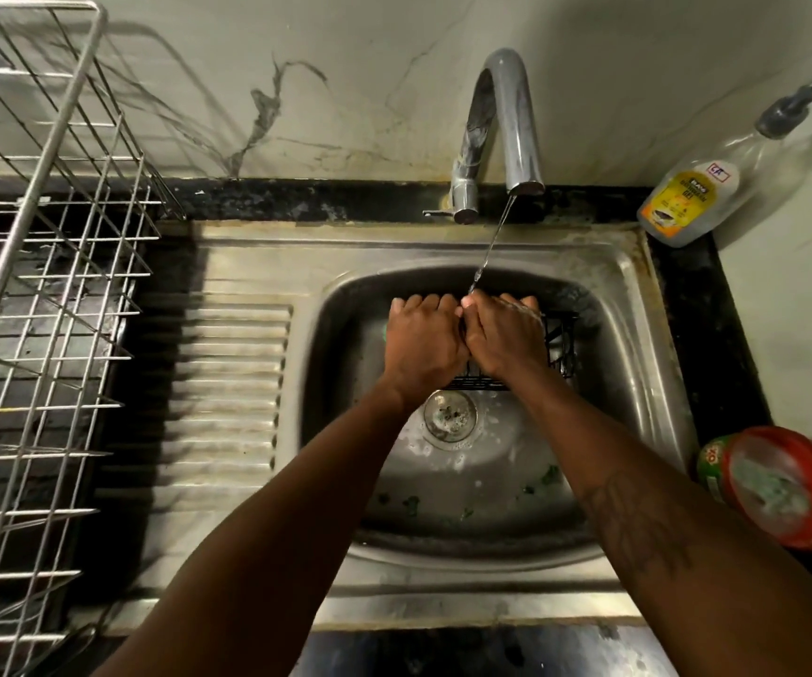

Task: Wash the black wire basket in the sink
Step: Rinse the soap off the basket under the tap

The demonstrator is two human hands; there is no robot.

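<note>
- Bottle [685,200]: the yellow label's dark print is blurred and seems to say "DISHWASH GEL"; the small logo above it is unreadable.
- Tub [712,465]: red letters on the green side, too blurred to read.

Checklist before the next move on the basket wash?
1. Tap running, stream lands at the hands: ok.
2. Black wire basket inside the sink, under the stream: ok.
3. Right hand gripping the basket: ok.
4. Left hand grip: cannot tell, its curled fingers hide what they hold.
5. Drain uncovered: ok.
6. Basket clean: cannot tell, hands cover most of it.
</note>
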